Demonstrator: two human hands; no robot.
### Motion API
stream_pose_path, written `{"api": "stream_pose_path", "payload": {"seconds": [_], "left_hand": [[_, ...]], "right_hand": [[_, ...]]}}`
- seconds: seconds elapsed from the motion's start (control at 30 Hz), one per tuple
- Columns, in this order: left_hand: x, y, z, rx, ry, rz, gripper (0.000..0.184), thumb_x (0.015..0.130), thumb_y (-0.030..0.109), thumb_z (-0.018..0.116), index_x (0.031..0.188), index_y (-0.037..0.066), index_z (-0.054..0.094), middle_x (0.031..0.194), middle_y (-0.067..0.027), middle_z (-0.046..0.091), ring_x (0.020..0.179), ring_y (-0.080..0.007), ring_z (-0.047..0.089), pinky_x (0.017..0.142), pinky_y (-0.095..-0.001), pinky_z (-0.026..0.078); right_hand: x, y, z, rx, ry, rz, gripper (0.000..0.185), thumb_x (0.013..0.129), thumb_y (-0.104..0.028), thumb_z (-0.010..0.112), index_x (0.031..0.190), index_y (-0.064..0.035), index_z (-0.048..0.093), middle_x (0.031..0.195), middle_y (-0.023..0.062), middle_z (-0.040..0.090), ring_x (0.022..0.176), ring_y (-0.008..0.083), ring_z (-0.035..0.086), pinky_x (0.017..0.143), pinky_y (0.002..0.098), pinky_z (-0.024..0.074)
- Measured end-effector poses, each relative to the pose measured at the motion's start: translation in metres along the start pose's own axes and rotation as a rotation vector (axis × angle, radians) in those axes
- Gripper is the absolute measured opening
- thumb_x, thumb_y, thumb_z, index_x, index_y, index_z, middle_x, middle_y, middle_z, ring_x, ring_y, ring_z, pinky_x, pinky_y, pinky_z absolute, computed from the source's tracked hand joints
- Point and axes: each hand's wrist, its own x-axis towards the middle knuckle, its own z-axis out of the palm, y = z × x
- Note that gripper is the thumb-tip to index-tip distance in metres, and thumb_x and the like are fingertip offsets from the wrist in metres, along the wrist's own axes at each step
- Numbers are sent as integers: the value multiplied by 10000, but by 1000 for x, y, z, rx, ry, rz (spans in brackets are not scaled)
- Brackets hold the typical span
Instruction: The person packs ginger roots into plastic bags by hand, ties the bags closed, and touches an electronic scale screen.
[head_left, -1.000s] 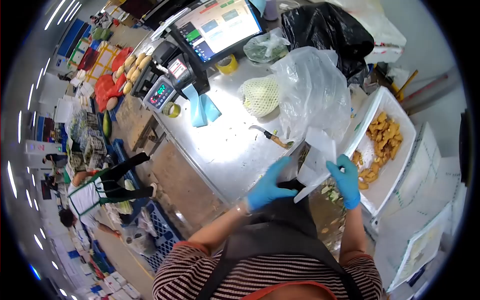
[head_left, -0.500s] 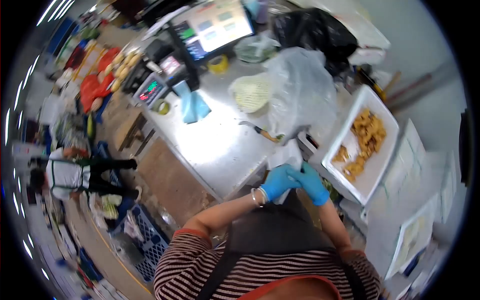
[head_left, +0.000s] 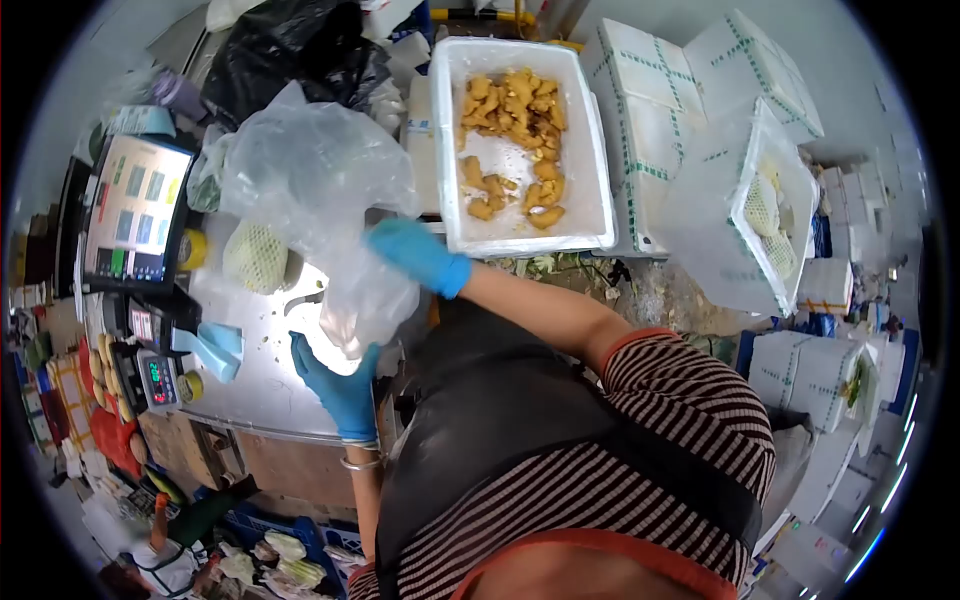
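My left hand point(head_left: 338, 388), in a blue glove with bracelets at the wrist, is at the counter's near edge. Its thumb and fingers are apart, on either side of the lower end of a clear plastic bag point(head_left: 305, 170). Whether it touches the bag, I cannot tell. My right hand point(head_left: 415, 258), also gloved in blue, is smeared by motion against the bag's right side; its fingers are unclear. Left of the bag lies a round pale item in a foam net point(head_left: 256, 257). A dark curved blade point(head_left: 303, 300) shows on the metal counter point(head_left: 265, 385).
A white foam box point(head_left: 605, 215) holding ginger point(head_left: 515, 105) stands beyond my right arm. More foam boxes point(head_left: 650, 100) are at right. On the counter's left are a screen point(head_left: 137, 210), a scale point(head_left: 158, 380) and blue sheets point(head_left: 218, 350). Another person point(head_left: 165, 560) is at lower left.
My view has swung right. My hands were together over a white item beside the ginger box; now they are apart at the plastic bag, the right one farther forward. The white item is no longer clearly visible.
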Motion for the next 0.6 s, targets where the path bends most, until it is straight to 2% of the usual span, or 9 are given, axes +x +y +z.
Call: {"api": "stream_pose_path", "payload": {"seconds": [0.13, 0.17, 0.23, 0.3, 0.33, 0.37, 0.43, 0.5, 0.6], "left_hand": [[35, 35, 51, -185, 98, -56, 731, 773, -53, 629, 1450, -3, 358, 1479, -177, 376, 1331, -297, 408, 1078, -376, 367], [41, 41, 55, -270, -22, -99, 655, 808, -84, 558, 1438, -8, 394, 1471, -151, 413, 1290, -259, 455, 1076, -357, 376], [42, 52, 74, -704, -104, -228, 617, 841, -102, 494, 1442, -7, 396, 1461, -134, 441, 1309, -239, 445, 1105, -355, 347], [35, 79, 84, -313, -252, 36, 514, 939, -20, 490, 1444, -11, 396, 1462, -120, 453, 1307, -238, 468, 1095, -344, 369], [34, 89, 84, -363, -366, -67, 519, 948, -25, 476, 1456, -7, 373, 1479, -135, 428, 1320, -244, 450, 1105, -350, 354], [35, 97, 84, -414, -477, -170, 525, 957, -30, 463, 1469, -3, 349, 1496, -151, 404, 1333, -250, 433, 1116, -355, 339], [34, 103, 88, -352, -554, -262, 527, 948, -11, 510, 1456, 3, 368, 1448, -159, 456, 1298, -245, 468, 1080, -348, 379], [36, 120, 84, -277, -620, -362, 521, 944, -6, 530, 1444, 6, 385, 1426, -156, 477, 1287, -237, 476, 1067, -345, 391], [31, 108, 94, -105, -541, -161, 590, 862, -59, 557, 1429, 3, 407, 1350, -173, 520, 1243, -257, 502, 1044, -351, 403]], "right_hand": [[-27, -69, 5, -102, -420, -146, 196, 864, -184, 609, 811, 5, 604, 705, 123, 559, 652, 143, 497, 657, 333, 453], [-29, -86, -14, 33, -476, 105, 194, 844, -181, 623, 789, 2, 590, 693, 122, 542, 642, 142, 486, 644, 330, 443], [-7, -44, -66, 107, -484, 202, 204, 834, -204, 666, 787, -18, 596, 686, 23, 540, 684, 89, 475, 624, 290, 422], [19, 7, -136, 178, -593, 230, 232, 861, -244, 703, 938, -28, 669, 965, 45, 647, 803, 95, 574, 705, 255, 489], [27, 27, -173, 472, -508, 341, 288, 883, -213, 681, 1123, -56, 656, 1145, 66, 604, 926, 144, 613, 808, 268, 512], [39, 92, -201, 375, -332, 220, 450, 913, -287, 659, 1297, -73, 568, 1255, 86, 548, 1071, 209, 590, 921, 334, 491], [72, 114, -263, 572, 202, 834, 559, 906, -355, 676, 1359, -76, 503, 1267, 102, 536, 1147, 251, 544, 998, 403, 448], [99, 156, -295, 569, 431, 914, 593, 887, -403, 697, 1338, -61, 520, 1255, 119, 533, 1127, 272, 544, 1010, 410, 437], [158, 187, -291, 1097, 643, 967, 438, 874, -337, 725, 1158, -22, 612, 1109, 115, 600, 908, 249, 608, 779, 362, 536]]}}
